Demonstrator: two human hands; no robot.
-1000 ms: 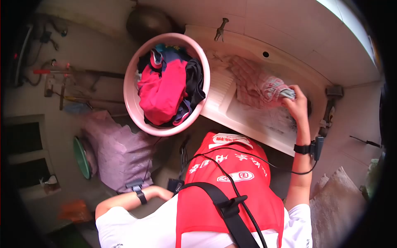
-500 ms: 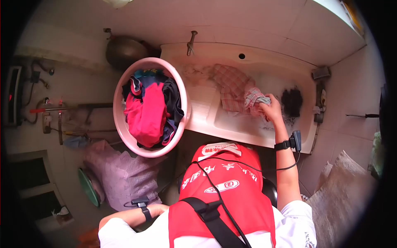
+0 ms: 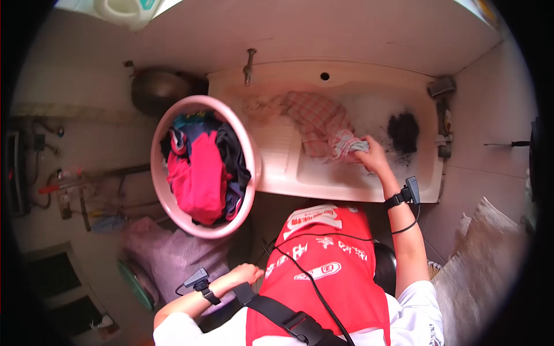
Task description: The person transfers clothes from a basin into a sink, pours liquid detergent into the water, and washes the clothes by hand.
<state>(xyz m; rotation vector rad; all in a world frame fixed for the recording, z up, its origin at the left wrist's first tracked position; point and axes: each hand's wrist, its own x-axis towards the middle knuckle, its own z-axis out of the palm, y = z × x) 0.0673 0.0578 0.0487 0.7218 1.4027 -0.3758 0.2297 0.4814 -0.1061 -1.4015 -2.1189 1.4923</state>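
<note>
My right hand is closed on the bunched end of a pink checked cloth. The rest of the cloth lies wet and spread in the basin of a white laundry sink, beside its ribbed washboard part. A dark wet clump of cloth sits in the basin to the right of this hand. Near the left edge of my red apron, my left hand is held with its fingers curled in and nothing visible in them.
A pink tub full of clothes, with a red garment on top, stands left of the sink. Behind it are a dark metal bowl and a tap. A purple cover drapes below the tub. A cable crosses my apron.
My left hand has come up and forward from beside my waist, and its fingers now show. My right hand keeps its hold on the checked cloth. The camera view has shifted slightly.
</note>
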